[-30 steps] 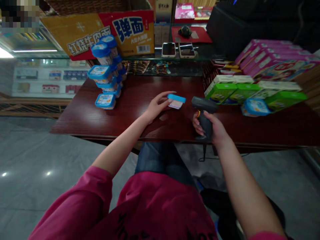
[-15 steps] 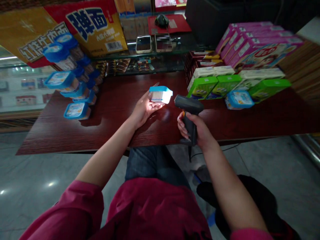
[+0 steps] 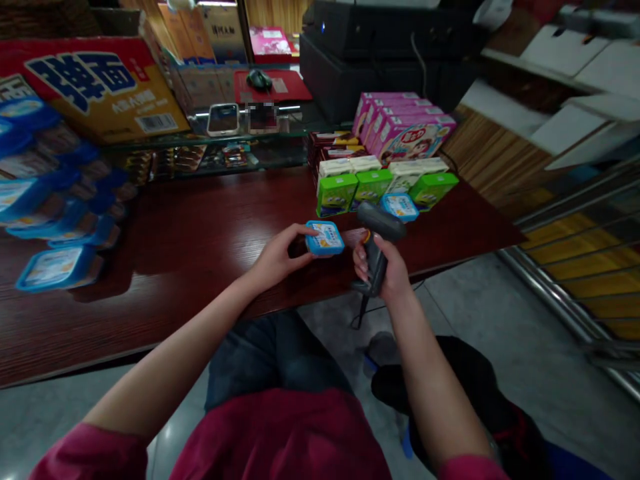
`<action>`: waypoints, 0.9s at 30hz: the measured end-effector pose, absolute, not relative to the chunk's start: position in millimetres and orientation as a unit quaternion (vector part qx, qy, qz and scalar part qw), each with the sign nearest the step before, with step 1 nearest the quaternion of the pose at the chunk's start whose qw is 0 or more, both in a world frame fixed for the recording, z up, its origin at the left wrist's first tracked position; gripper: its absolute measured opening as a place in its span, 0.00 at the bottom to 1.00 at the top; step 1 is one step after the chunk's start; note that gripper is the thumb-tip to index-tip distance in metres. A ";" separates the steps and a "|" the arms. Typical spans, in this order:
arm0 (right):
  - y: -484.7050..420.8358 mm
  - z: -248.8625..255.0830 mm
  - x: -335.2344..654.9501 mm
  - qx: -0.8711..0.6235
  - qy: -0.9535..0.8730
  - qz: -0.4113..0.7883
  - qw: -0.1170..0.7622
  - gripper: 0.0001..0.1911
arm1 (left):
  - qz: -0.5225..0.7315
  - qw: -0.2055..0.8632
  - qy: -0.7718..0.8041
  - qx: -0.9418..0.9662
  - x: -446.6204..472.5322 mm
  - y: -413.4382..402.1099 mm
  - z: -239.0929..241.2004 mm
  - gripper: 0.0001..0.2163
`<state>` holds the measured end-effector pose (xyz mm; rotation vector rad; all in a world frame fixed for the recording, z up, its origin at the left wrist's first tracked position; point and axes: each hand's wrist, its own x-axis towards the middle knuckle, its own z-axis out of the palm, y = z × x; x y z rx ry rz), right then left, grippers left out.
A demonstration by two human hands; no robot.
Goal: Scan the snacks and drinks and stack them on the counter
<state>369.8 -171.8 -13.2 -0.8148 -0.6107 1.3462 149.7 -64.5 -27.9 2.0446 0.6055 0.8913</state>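
My left hand (image 3: 285,255) grips a small blue-lidded plastic tub (image 3: 325,238) by its left side, thumb and fingers closed on it. The tub's printed lid faces up, low over the dark red wooden table or resting on it; I cannot tell which. In my right hand (image 3: 393,270) is a dark grey barcode scanner (image 3: 381,223), held by its handle, its head pointing left above the table. A second blue-lidded tub (image 3: 400,207) lies just beyond the scanner, against the green boxes (image 3: 371,187).
Blue-lidded tubs (image 3: 53,267) are stacked at the left of the table (image 3: 200,233). Behind stand a noodle carton (image 3: 110,87), a glass shelf with a phone (image 3: 223,120), and pink boxes (image 3: 410,137). A black stool or bag (image 3: 465,373) is at lower right.
My view has turned to the right. The tub has been moved right and turned lid-up, and the bright light on it has gone. The scanner stays in my right hand.
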 end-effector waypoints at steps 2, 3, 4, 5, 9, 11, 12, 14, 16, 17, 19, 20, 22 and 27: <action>-179.1 -13.4 389.8 -0.370 -0.259 0.566 0.690 0.16 | 0.364 0.404 0.206 0.814 176.3 -68.5 -29.6 0.17; -182.5 -13.7 398.9 -0.371 -0.254 0.550 0.704 0.16 | 0.376 0.413 0.188 0.808 191.3 -70.3 -29.4 0.17; -185.7 -14.2 407.2 -0.370 -0.249 0.532 0.719 0.16 | 0.391 0.427 0.170 0.798 207.4 -71.7 -28.6 0.16; -188.6 -14.9 414.6 -0.368 -0.246 0.514 0.734 0.15 | 0.408 0.442 0.155 0.784 224.4 -72.5 -27.2 0.16; -196.3 -16.2 433.5 -0.357 -0.224 0.455 0.784 0.15 | 0.459 0.477 0.123 0.740 294.0 -66.5 -21.7 0.17; -197.9 -14.8 437.2 -0.351 -0.202 0.435 0.804 0.14 | 0.463 0.464 0.115 0.746 323.0 -60.0 -22.7 0.18; -198.3 -13.6 438.0 -0.348 -0.189 0.431 0.811 0.14 | 0.461 0.451 0.114 0.756 334.3 -57.1 -24.2 0.19; -198.5 -10.9 438.2 -0.346 -0.167 0.429 0.818 0.12 | 0.457 0.418 0.127 0.774 349.7 -53.3 -28.6 0.19; -198.1 -8.8 437.4 -0.351 -0.157 0.431 0.816 0.10 | 0.455 0.387 0.155 0.787 356.4 -53.1 -32.4 0.19; -197.8 -8.2 436.9 -0.356 -0.156 0.430 0.815 0.10 | 0.456 0.371 0.170 0.791 357.4 -54.1 -33.4 0.19; -197.0 -7.7 436.0 -0.366 -0.158 0.427 0.811 0.10 | 0.458 0.340 0.196 0.798 356.8 -57.1 -33.4 0.18; -196.7 -7.8 435.6 -0.371 -0.160 0.428 0.808 0.10 | 0.458 0.324 0.208 0.801 356.1 -58.8 -32.4 0.18; -196.0 -7.9 435.2 -0.381 -0.171 0.427 0.802 0.11 | 0.451 0.290 0.235 0.811 354.8 -61.7 -29.3 0.18; -195.1 -7.9 435.3 -0.390 -0.191 0.426 0.794 0.11 | 0.432 0.209 0.286 0.829 354.6 -65.7 -24.3 0.20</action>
